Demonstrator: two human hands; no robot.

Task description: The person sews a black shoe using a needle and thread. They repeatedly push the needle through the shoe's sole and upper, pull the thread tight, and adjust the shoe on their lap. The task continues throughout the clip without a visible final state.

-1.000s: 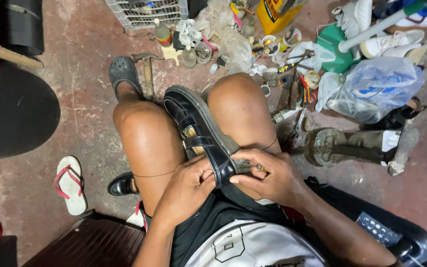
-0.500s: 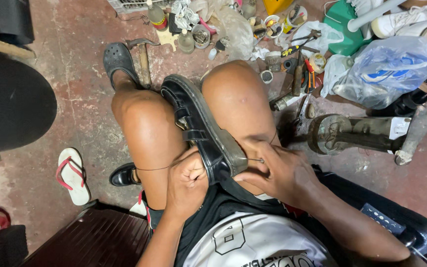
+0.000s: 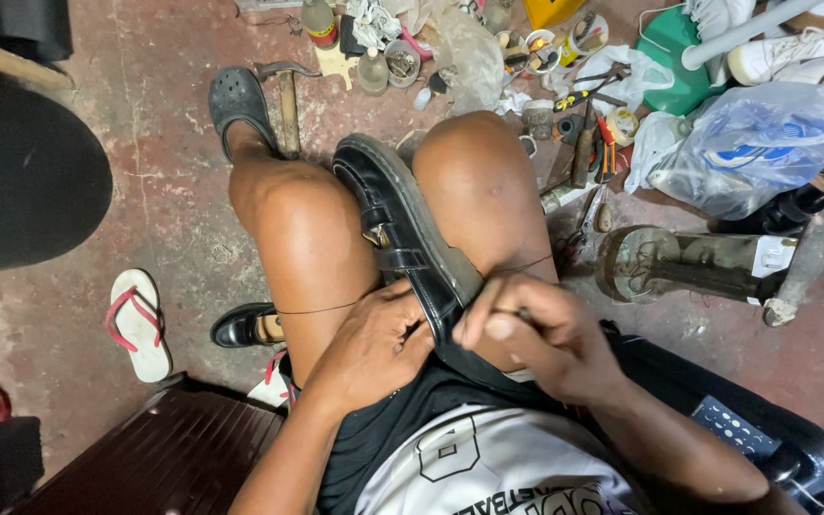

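Lengthwise between the two knees, a black leather loafer shoe (image 3: pixel 402 229) is held, toe away from the body. Its heel end is gripped by the left hand (image 3: pixel 374 348); the right hand (image 3: pixel 536 334), just beside, is pinched narrow on a thin thread (image 3: pixel 312 309).

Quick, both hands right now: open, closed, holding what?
Left hand: closed on the heel end of the black shoe.
Right hand: fingers pinched shut on a thin tool, too small to identify.
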